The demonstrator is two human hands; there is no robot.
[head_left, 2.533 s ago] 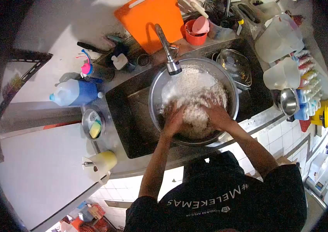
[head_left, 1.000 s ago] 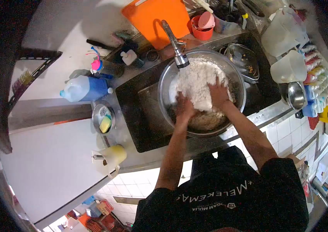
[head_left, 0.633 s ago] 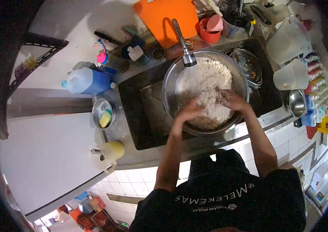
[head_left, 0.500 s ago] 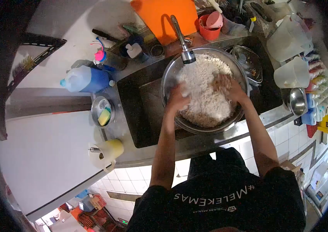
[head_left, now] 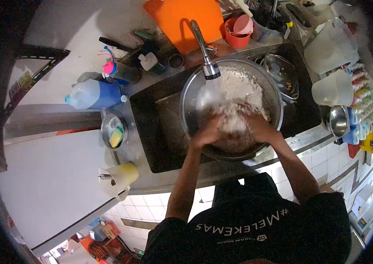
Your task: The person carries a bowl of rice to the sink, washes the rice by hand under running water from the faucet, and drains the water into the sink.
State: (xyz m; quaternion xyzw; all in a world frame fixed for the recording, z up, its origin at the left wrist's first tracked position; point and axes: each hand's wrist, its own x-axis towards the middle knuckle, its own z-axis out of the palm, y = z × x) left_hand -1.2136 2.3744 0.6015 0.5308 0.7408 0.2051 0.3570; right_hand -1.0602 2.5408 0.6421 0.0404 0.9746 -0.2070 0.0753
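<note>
A large steel bowl (head_left: 186, 105) sits in the dark sink, holding a heap of pale grain that looks like rice (head_left: 243, 88). Into its near left part reaches my left hand (head_left: 209, 132), touching the grain. My right hand (head_left: 260, 127) is in the near right part, with a mound of grain between the two hands. Fingers of both are blurred and partly covered by grain, so whether they are spread or closed is unclear. Over the bowl's far edge hangs a faucet head (head_left: 211, 70), with water spraying down into the bowl.
Right of the bowl lies a wire strainer (head_left: 285, 77) in the sink (head_left: 158, 149). Left stand a blue liquid jug (head_left: 94, 94), a small bowl with a sponge (head_left: 116, 137) and a yellowish pitcher (head_left: 127, 173). Plastic containers (head_left: 331, 88) line the right counter; a red cup (head_left: 238, 39) stands behind.
My hands have moved nearer to me and closer together in the grain, pulling a mound between them. The grain has sunk away at the bowl's left, where water spray now shows.
</note>
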